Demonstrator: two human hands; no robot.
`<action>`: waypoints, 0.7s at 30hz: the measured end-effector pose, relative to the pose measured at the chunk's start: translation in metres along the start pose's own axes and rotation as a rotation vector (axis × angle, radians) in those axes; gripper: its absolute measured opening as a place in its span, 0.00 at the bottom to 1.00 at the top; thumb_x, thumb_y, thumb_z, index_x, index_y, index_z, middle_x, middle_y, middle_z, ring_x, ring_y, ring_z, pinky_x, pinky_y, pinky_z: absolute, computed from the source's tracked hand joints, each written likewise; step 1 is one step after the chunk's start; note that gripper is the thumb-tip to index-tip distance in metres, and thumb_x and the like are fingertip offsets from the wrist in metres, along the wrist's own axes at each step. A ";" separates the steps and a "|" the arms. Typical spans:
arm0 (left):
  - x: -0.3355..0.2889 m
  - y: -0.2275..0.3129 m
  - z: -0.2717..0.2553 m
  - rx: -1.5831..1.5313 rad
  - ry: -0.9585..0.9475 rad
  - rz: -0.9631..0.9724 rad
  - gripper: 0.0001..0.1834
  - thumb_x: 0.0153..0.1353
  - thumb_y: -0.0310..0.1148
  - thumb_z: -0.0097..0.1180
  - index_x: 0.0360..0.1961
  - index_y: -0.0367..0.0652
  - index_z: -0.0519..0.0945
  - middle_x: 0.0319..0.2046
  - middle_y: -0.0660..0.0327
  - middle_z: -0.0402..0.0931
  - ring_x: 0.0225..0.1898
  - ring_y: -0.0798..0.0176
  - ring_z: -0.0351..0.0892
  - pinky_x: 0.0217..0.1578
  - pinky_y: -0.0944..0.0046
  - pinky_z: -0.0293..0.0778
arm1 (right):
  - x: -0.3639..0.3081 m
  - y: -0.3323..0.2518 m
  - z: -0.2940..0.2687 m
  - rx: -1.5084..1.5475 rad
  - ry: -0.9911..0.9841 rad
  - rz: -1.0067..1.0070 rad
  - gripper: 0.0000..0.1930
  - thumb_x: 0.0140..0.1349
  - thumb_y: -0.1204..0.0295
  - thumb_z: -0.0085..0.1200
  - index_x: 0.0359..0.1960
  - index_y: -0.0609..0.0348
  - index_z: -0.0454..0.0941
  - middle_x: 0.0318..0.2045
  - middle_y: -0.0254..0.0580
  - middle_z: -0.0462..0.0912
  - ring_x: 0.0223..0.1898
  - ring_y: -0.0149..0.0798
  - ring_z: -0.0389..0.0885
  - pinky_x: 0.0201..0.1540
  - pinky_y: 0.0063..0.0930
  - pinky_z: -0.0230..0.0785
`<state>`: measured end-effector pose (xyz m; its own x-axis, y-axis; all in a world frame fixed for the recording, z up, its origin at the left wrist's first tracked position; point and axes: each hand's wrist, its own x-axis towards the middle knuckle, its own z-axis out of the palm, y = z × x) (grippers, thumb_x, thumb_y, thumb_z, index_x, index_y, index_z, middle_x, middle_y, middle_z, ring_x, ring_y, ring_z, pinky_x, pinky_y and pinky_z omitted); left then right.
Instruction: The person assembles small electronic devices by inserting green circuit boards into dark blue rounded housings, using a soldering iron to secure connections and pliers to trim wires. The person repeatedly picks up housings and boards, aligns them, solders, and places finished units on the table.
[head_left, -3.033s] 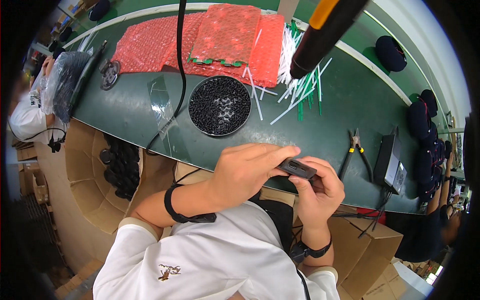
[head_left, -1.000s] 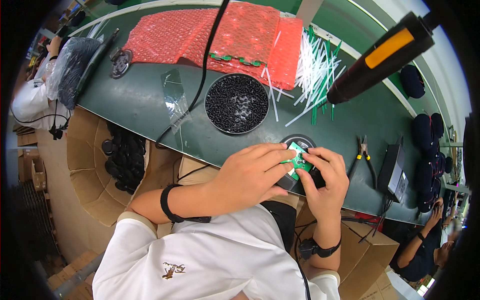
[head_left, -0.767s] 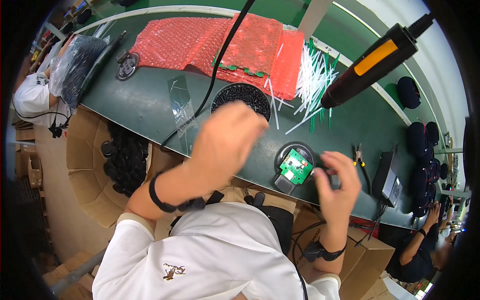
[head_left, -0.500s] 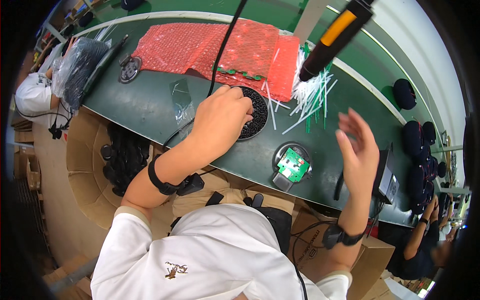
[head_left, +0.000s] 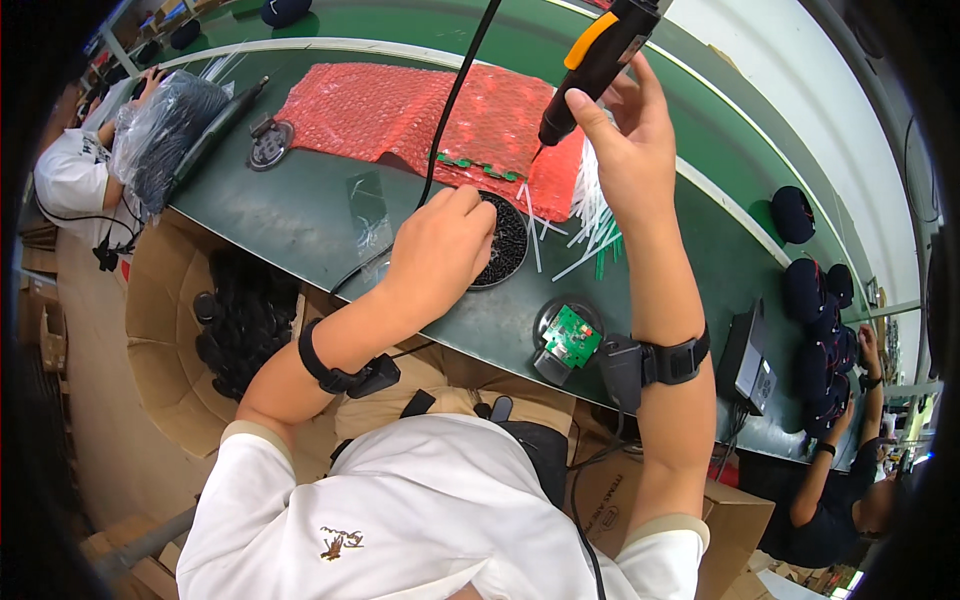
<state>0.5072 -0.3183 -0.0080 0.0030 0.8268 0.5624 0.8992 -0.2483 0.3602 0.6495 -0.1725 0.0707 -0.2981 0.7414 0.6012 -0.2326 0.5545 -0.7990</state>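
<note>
Plainly, the slanting screwdriver (head_left: 598, 72) sits at the right hand (head_left: 637, 150), grip unclear — tip down-left toward the dish (head_left: 507, 280), where the left hand (head_left: 438, 252) bunches, contents hidden.

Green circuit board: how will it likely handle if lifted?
The green circuit board looks thin and flat, so probably light and stiff. Uncovered on top, it may be fragile. Lying on the round black housing, it might drag that along.

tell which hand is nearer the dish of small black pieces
Left. The left hand is at the dish, over its left side; the right hand is farther right, at the black screwdriver.
</note>
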 end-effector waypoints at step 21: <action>-0.023 0.057 0.016 -0.886 -0.252 -0.206 0.09 0.58 0.21 0.69 0.40 0.39 0.89 0.35 0.59 0.86 0.32 0.67 0.84 0.31 0.67 0.77 | -0.096 -0.093 -0.034 0.350 0.099 0.129 0.11 0.71 0.74 0.58 0.48 0.64 0.70 0.19 0.32 0.69 0.16 0.26 0.66 0.20 0.23 0.63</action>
<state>0.5656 -0.3431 -0.0118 0.0692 0.9562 0.2845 0.2327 -0.2928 0.9274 0.7313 -0.2824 0.0871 -0.2587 0.8393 0.4782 -0.5063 0.3038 -0.8071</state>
